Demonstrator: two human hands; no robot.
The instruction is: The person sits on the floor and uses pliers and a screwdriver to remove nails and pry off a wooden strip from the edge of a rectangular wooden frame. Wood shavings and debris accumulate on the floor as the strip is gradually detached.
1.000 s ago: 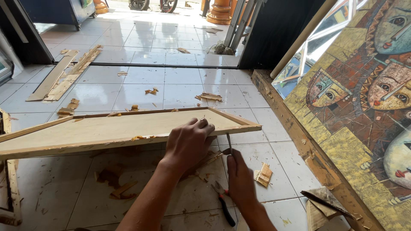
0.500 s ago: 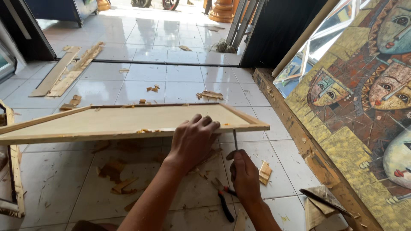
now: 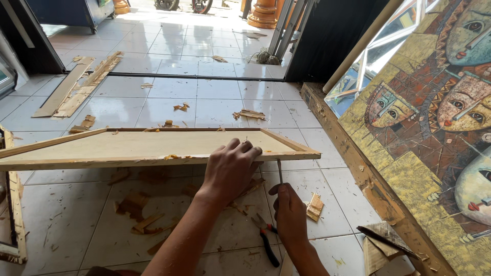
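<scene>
A long wooden frame with a plywood back lies raised over the white tiled floor. My left hand rests on its near rail, close to the right corner, fingers curled over the edge. My right hand sits just below that corner, closed around a thin metal tool whose shaft points up at the underside of the rail. Black and red pliers lie on the tiles between my forearms.
Wood scraps and splinters litter the floor. A large painting with masked faces leans at the right. Loose planks lie far left. Another frame piece sits at the left edge.
The view has shifted slightly. My left hand slid a little along the rail, and my right hand brought the metal tool up against the frame's underside.
</scene>
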